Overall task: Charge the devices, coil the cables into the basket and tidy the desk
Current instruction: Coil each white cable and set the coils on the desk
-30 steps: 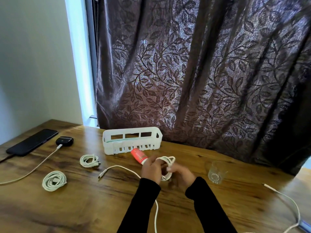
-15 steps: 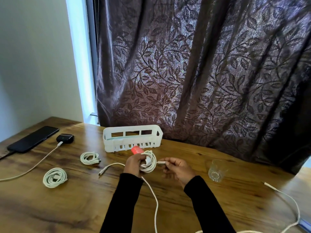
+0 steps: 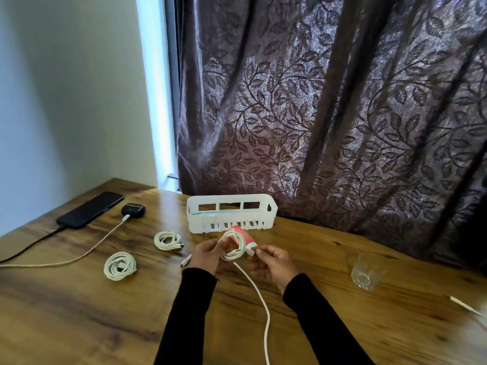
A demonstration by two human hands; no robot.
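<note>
Cable (image 3: 259,293), white and partly wound, ran from the near edge of the tabletop (image 3: 79,320) up between two black sleeves into a small bundle of loops (image 3: 233,246) held above the wood, just in front of the white basket (image 3: 232,216). Left hand (image 3: 208,255) had its grip pinching that bundle, fingers curled around the near side of the loops. Right hand (image 3: 274,262) had its grip pressed on the cable's plug end (image 3: 251,251), thumb and forefinger together, right beside the bundle. A plug tip (image 3: 185,260) lay on the wood just left of the left hand.

Left of the basket and nearer the camera, two finished coils lay flat and apart: the larger coil (image 3: 120,266) further from the basket, the smaller coil (image 3: 167,240) closer to it. Right of the basket, well apart, a clear glass (image 3: 367,271) stood upright, and another white cable end (image 3: 463,306) lay beyond it toward the right edge.

A red-and-white tube (image 3: 241,234) lay just in front of the basket, partly hidden behind the loops. Far left of the basket sat a dark earbud case (image 3: 133,209) with a pale charging cable (image 3: 79,256) plugged in, and beside it a black phone (image 3: 91,209) lying flat with a dark lead (image 3: 29,247) at its near end. Behind the basket hung a brown leaf-patterned curtain (image 3: 329,114).
</note>
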